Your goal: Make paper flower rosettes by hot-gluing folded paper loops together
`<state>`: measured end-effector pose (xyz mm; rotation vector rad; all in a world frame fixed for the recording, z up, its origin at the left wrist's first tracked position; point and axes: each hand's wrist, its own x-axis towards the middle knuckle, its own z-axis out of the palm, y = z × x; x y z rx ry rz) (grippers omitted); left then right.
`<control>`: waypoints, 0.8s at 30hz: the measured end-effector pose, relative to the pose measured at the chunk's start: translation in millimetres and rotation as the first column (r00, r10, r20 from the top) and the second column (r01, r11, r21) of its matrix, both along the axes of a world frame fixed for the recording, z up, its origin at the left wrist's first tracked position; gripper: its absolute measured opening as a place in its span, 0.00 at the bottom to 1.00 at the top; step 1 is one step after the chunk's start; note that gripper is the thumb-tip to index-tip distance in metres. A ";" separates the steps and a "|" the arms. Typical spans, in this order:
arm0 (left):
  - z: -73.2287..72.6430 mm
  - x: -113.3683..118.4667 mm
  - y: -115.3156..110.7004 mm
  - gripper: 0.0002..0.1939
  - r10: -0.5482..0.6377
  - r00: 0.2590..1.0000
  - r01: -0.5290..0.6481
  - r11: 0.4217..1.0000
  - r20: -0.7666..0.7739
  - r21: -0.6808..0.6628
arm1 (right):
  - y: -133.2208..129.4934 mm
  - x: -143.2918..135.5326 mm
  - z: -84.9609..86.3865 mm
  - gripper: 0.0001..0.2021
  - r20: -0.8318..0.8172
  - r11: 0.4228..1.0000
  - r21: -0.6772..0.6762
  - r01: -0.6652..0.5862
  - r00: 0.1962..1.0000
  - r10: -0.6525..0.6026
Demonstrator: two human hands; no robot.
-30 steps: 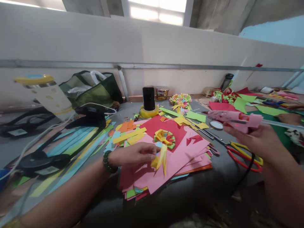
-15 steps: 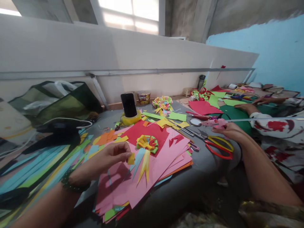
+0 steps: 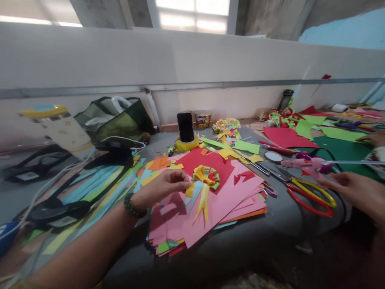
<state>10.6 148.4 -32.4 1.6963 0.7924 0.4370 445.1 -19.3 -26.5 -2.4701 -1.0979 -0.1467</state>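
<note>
My left hand pinches a small yellow paper piece between thumb and fingertips. Just right of it lies a paper rosette in yellow, green and orange, with pale blue and yellow forked tails. The rosette rests on a stack of pink paper sheets and a red sheet. Over at the right, my right hand grips the handle of a pink hot glue gun, a long clear glue stick running out of its back. Scissors with red and yellow handles lie beneath the gun.
A phone leans on a yellow tape roll behind the stack. Finished rosettes sit farther back. Paper strips, black straps and a white cable cover the left side. Another person's hand shows at the far right.
My view has swung left, so everything sits farther right in the picture. The glue gun stays in my right hand, its handle now more visible. My left hand still holds the yellow piece beside the rosette.
</note>
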 end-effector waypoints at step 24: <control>-21.5 6.4 -4.1 0.26 0.083 0.957 -0.071 0.996 0.279 -0.053 | 143.7 -225.5 0.7 0.08 -0.504 0.368 0.586 -0.722 0.031 0.863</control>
